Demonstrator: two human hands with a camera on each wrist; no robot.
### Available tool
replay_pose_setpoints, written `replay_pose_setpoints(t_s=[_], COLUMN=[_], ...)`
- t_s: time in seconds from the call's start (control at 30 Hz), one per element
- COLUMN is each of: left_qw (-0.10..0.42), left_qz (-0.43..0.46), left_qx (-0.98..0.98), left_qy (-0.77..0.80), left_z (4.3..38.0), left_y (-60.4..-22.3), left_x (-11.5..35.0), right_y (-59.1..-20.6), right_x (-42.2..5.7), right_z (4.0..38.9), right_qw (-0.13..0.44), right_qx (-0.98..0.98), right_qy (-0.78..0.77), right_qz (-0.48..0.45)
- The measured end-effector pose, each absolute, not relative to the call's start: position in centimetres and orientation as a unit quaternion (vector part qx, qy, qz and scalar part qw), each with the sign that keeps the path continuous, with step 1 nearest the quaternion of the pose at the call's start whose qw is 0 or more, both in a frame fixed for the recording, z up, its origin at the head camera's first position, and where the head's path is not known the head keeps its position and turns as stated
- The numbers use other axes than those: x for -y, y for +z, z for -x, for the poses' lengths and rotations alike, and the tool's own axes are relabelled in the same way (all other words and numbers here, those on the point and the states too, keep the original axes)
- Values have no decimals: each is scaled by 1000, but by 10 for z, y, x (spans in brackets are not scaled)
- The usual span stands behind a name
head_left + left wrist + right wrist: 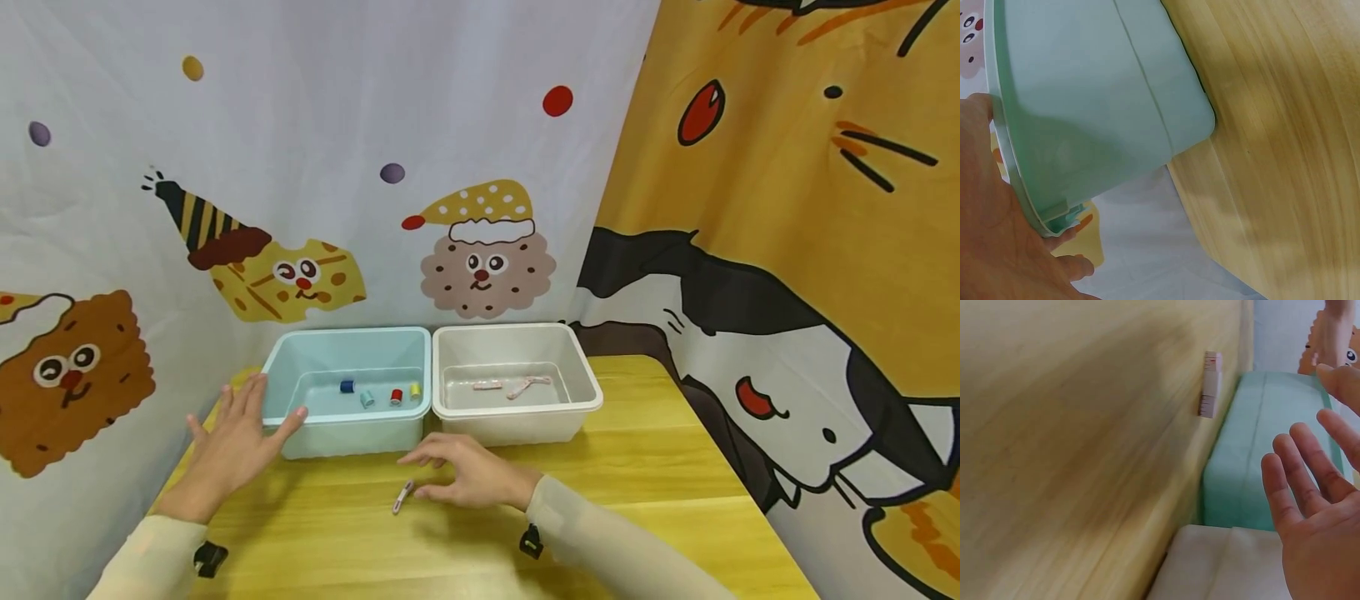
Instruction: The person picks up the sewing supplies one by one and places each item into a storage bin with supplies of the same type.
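My left hand lies spread against the left front corner of the pale blue bin, fingers fairly straight. In the left wrist view that hand touches the bin's rim. My right hand hovers over the table just in front of the bins, fingers apart and nothing between them. Close to its thumb lies a small folded measuring tape, pinkish white with markings. The right wrist view shows the folded tape on the wood, apart from the right hand.
Inside the blue bin are several small thread spools, among them a blue spool and a red spool. A white bin stands beside it, holding pale pink strips. Cartoon-print curtains hang behind the wooden table.
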State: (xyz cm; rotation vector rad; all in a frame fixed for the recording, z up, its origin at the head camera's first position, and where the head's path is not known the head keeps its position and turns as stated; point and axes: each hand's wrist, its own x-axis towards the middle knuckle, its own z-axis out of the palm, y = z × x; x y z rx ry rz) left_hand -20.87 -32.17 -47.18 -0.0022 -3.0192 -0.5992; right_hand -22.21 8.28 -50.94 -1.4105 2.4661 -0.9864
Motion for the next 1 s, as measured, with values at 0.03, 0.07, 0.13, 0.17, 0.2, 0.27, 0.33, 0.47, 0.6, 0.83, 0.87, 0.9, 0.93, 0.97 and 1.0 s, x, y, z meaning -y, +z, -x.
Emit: replay_pose_setpoints(t_s=[0.03,0.07,0.13,0.17,0.2,0.27,0.33,0.47,0.6,0.83,0.87,0.9,0.93,0.97,1.0], left_qw=[32,31,30,29,29,29,30,29,27,26,26,26,26,25,25], left_qz=[1,0,0,0,0,0,0,0,-2,-4,-4,-4,-4,-3,-3], left_qx=[980,980,980,980,980,980,980,980,980,980,980,980,980,980,980], left_qy=[-195,-195,-196,-196,-196,-196,-196,-197,-198,-197,-196,-196,-196,-195,-196], left_z=[209,209,209,210,210,211,211,211,210,210,210,211,211,211,211], left_y=[-472,-472,-472,-472,-473,-473,-473,-473,-472,-473,-473,-473,-473,-473,-473], left_x=[322,322,322,322,322,322,322,323,323,324,324,324,324,324,323], right_y=[-511,-512,-515,-516,-517,-519,-520,-525,-531,-539,-539,-540,-541,-542,-542], right_x=[-82,-82,-82,-81,-81,-80,-79,-74,-68,-58,-58,-57,-57,-56,-56], right_z=[223,223,224,225,225,227,228,232,236,239,240,240,241,242,243], right_qw=[73,76,80,79,78,75,77,88,96,123,124,125,125,126,125], right_qx=[-820,-821,-822,-822,-823,-825,-827,-834,-839,-842,-842,-841,-840,-839,-839], right_qy=[-325,-320,-316,-313,-309,-302,-297,-280,-255,-242,-240,-239,-238,-237,-235], right_qz=[466,466,466,469,470,472,471,468,471,466,468,469,471,473,474])
